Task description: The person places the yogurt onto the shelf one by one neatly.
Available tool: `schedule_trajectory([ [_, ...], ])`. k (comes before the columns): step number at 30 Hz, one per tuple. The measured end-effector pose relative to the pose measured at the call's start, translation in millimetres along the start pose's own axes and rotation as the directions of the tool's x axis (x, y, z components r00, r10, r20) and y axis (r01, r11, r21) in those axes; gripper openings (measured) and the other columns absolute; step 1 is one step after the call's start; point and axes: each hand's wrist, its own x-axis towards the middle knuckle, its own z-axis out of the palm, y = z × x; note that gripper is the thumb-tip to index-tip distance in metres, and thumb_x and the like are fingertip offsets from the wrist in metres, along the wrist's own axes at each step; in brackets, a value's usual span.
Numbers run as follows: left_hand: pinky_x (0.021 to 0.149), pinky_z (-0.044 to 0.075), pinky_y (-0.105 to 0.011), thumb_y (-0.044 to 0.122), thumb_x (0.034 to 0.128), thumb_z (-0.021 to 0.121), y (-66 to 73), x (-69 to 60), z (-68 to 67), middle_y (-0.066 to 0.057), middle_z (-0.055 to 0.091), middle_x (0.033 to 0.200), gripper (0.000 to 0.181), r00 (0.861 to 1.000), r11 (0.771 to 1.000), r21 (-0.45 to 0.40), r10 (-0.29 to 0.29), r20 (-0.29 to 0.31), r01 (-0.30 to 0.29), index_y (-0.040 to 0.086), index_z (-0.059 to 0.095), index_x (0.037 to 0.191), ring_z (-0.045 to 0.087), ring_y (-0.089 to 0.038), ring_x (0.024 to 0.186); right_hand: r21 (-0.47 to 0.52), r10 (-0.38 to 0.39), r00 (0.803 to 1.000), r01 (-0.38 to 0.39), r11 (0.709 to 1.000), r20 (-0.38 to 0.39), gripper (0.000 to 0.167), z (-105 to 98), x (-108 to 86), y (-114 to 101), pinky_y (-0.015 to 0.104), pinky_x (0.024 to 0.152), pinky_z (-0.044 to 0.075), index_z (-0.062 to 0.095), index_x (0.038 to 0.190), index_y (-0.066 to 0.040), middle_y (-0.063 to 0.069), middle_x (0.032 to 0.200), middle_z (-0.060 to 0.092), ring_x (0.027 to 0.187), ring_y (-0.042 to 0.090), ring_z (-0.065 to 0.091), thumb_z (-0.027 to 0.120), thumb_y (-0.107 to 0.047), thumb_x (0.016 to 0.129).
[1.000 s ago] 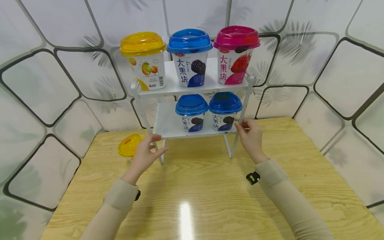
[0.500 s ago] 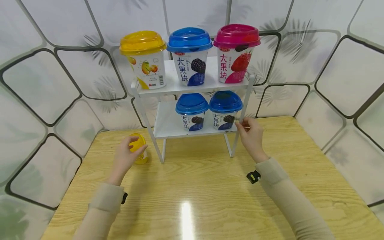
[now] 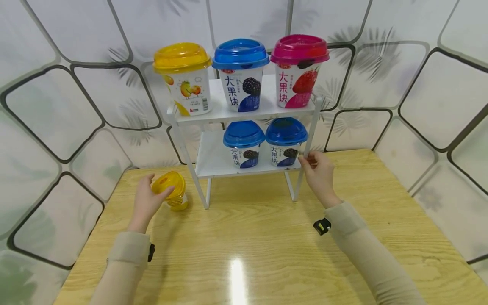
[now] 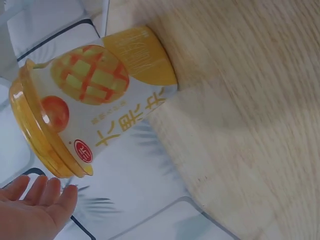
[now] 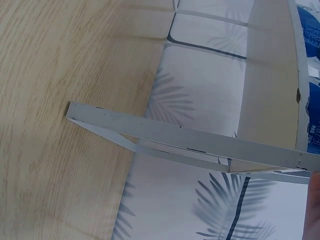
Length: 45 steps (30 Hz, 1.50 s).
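Observation:
A yellow-lidded yogurt cup (image 3: 178, 195) stands on the table left of a white two-tier rack (image 3: 211, 154). My left hand (image 3: 146, 202) is just left of this cup, fingers and thumb spread about its lid. In the left wrist view, the fingers (image 4: 42, 197) are close to the lid's rim, with a small gap, and the cup (image 4: 107, 90) shows a mango picture. With the thumb in front, my right hand (image 3: 319, 176) grips the rack's right post at the lower shelf. The right wrist view shows the rack's leg (image 5: 170, 137) and only a sliver of that hand.
On the upper shelf stand a yellow-lidded cup (image 3: 187, 91), a blue-lidded cup (image 3: 242, 87) and a pink-lidded cup (image 3: 297, 82). Two smaller-looking blue-lidded cups (image 3: 244, 144) sit on the lower shelf's right part. A patterned wall covering (image 3: 381, 80) rises behind the wooden table (image 3: 267, 241).
My left hand has left the rack's left post and moved left to the yellow-lidded cup, then to its left side. My right hand stays at the right post.

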Motion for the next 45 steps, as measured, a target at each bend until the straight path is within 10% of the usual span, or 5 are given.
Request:
schedule_trajectory([
  [19, 0.095, 0.024, -0.058, 0.043, 0.0716, 0.070, -0.1, 8.2, 10.1, -0.037, 0.017, 0.131, 0.105, 0.985, 0.991, 0.114, -0.091, 0.146, 0.075, -0.011, 0.007, 0.136, 0.021, -0.048, 0.118, 0.008, 0.006, 1.000, -0.006, 1.000, 0.005, 0.012, 0.1, -2.7, 0.3, 0.005, 0.060, 0.040, 0.057, 0.082, 0.006, 0.016, 0.076, 0.059, 0.068, 0.024, 0.057, 0.065, -0.003, 0.079],
  [45, 0.093, 0.029, -0.055, 0.042, 0.0714, 0.070, -13.6, 6.5, 8.8, -0.034, 0.021, 0.131, 0.102, 0.987, 0.997, 0.058, -0.061, 0.149, 0.053, -0.010, 0.011, 0.136, 0.029, -0.045, 0.115, 0.002, 0.018, 1.000, -0.018, 1.000, 0.009, 0.013, 0.5, -1.7, 0.7, 0.007, 0.060, 0.041, 0.057, 0.083, 0.006, 0.015, 0.077, 0.059, 0.069, 0.024, 0.058, 0.064, -0.005, 0.080],
])
